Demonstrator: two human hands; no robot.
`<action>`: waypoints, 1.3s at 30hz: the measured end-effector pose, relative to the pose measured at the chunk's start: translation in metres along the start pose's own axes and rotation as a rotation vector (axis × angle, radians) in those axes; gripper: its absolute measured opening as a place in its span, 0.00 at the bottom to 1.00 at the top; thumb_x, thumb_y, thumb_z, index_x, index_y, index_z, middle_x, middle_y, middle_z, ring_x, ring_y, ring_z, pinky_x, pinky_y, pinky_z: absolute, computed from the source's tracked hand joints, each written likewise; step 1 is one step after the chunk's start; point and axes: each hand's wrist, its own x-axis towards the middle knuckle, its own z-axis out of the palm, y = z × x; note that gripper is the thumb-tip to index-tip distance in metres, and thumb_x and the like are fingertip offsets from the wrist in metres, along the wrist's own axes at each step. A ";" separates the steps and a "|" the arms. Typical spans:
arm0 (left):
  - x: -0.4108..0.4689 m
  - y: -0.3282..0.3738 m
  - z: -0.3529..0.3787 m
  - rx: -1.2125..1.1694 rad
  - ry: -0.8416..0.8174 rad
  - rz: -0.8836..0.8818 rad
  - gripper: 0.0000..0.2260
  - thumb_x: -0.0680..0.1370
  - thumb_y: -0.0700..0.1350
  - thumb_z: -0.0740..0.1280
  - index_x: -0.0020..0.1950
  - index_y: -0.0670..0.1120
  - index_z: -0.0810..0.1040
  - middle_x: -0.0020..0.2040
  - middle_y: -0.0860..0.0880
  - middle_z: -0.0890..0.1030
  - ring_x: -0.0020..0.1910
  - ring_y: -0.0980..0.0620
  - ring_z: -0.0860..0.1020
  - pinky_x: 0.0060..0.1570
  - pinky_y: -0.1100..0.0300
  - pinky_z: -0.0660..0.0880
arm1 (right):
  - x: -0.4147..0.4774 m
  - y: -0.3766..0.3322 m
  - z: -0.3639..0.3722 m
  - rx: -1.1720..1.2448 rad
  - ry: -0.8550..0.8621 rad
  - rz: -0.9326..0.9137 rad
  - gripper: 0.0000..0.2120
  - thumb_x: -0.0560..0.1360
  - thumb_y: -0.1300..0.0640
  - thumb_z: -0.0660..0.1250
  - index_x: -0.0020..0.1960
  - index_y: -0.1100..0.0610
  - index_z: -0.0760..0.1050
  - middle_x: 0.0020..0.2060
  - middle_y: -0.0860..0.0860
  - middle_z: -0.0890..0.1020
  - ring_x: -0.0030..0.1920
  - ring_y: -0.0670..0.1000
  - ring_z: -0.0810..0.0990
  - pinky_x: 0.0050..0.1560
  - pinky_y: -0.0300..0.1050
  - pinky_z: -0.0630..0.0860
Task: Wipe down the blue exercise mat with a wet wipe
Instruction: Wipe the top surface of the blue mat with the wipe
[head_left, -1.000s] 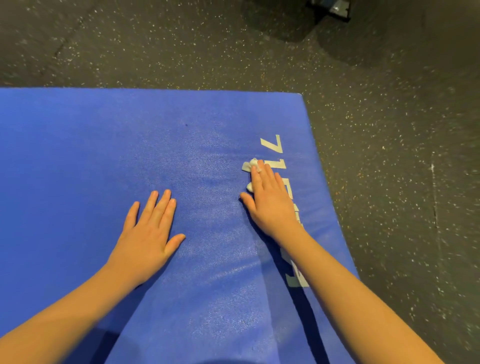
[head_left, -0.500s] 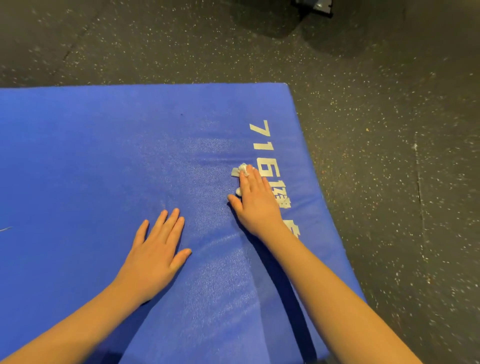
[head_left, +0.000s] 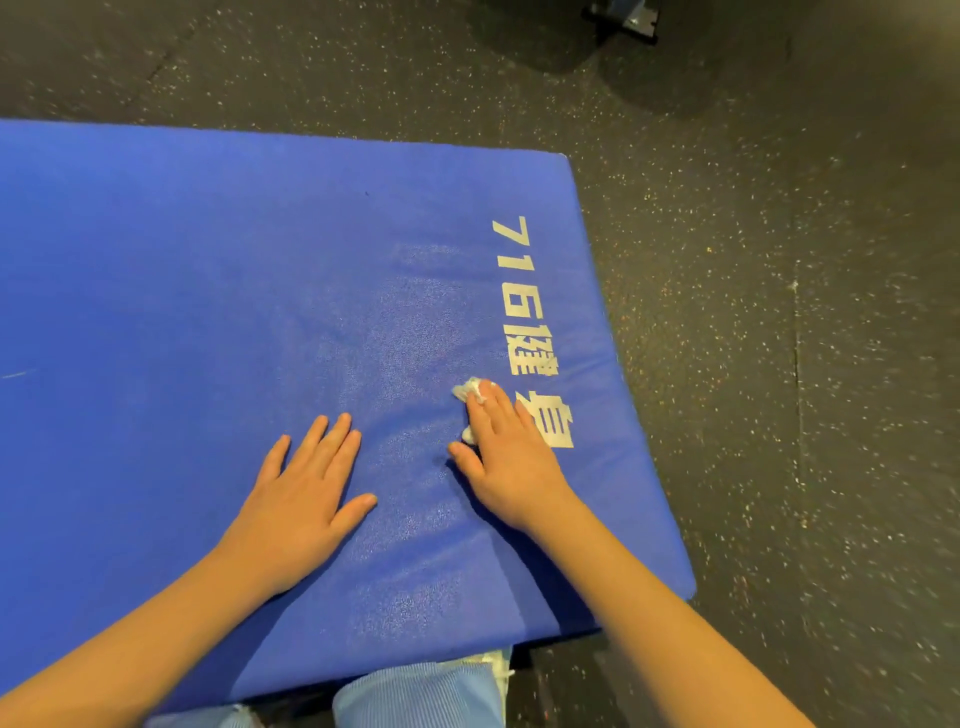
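Note:
The blue exercise mat (head_left: 208, 291) lies on the floor and fills the left and middle of the view, with white lettering along its right side. My right hand (head_left: 506, 457) lies flat on the mat beside the lettering and presses a small crumpled white wet wipe (head_left: 470, 392) under its straight fingers; bits of the wipe show at the fingertips and by the thumb. My left hand (head_left: 306, 499) rests flat on the mat to the left, fingers spread, holding nothing. A damp sheen marks the mat ahead of both hands.
Dark speckled rubber floor (head_left: 779, 364) surrounds the mat at the back and right. A dark piece of equipment (head_left: 623, 21) stands at the top edge. My knees in light blue ribbed fabric (head_left: 421, 696) show below the mat's near edge.
My right hand has slid the wipe back toward me along the lettering, uncovering more characters. The view has shifted, so the mat's near edge and my knees now show.

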 end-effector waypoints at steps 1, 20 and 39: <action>-0.004 0.003 0.000 -0.006 0.003 -0.009 0.49 0.67 0.73 0.23 0.78 0.46 0.49 0.76 0.53 0.42 0.75 0.52 0.39 0.74 0.51 0.40 | -0.022 -0.008 0.003 0.044 -0.022 -0.087 0.36 0.76 0.37 0.44 0.79 0.56 0.50 0.78 0.50 0.52 0.78 0.49 0.46 0.76 0.47 0.41; -0.032 0.027 0.000 0.021 -0.080 -0.066 0.44 0.66 0.67 0.28 0.79 0.48 0.41 0.73 0.56 0.33 0.71 0.59 0.33 0.74 0.51 0.37 | -0.100 0.008 0.006 -0.074 -0.123 -0.333 0.37 0.79 0.38 0.32 0.78 0.59 0.55 0.77 0.53 0.56 0.77 0.52 0.52 0.76 0.49 0.44; -0.034 0.028 0.004 0.023 -0.025 -0.077 0.43 0.68 0.67 0.29 0.78 0.47 0.44 0.74 0.56 0.37 0.73 0.58 0.37 0.74 0.50 0.39 | -0.163 0.016 0.014 -0.033 -0.107 -0.353 0.30 0.82 0.45 0.37 0.77 0.57 0.58 0.77 0.50 0.59 0.77 0.49 0.54 0.76 0.44 0.45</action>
